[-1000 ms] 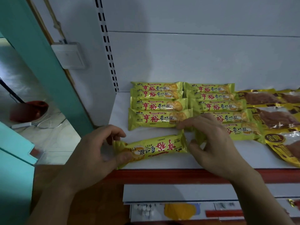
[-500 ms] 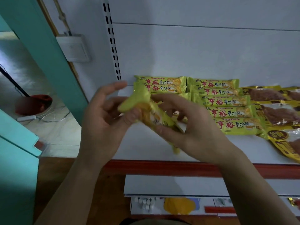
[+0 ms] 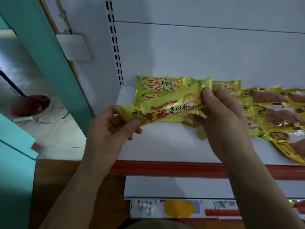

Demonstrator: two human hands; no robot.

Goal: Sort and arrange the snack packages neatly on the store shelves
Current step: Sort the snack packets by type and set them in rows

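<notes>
A long yellow-green snack package (image 3: 166, 108) with red lettering is held above the white shelf (image 3: 158, 144), tilted up to the right, print side facing me. My left hand (image 3: 113, 128) pinches its left end. My right hand (image 3: 221, 116) grips its right end, thumb on top. Behind it, a stack of the same yellow-green packages (image 3: 158, 86) lies at the back of the shelf, and a second stack (image 3: 231, 86) to its right is partly hidden by my right hand.
Gold packages of brown snacks (image 3: 277, 111) lie on the shelf's right side. The shelf has a red front edge (image 3: 165, 169). A lower shelf (image 3: 173, 187) with small goods shows beneath. A teal door frame (image 3: 49, 52) and a red basin (image 3: 29, 104) are at the left.
The package was lifted off the shelf front, turned around in both hands, and now faces me right way up with the lettering readable.
</notes>
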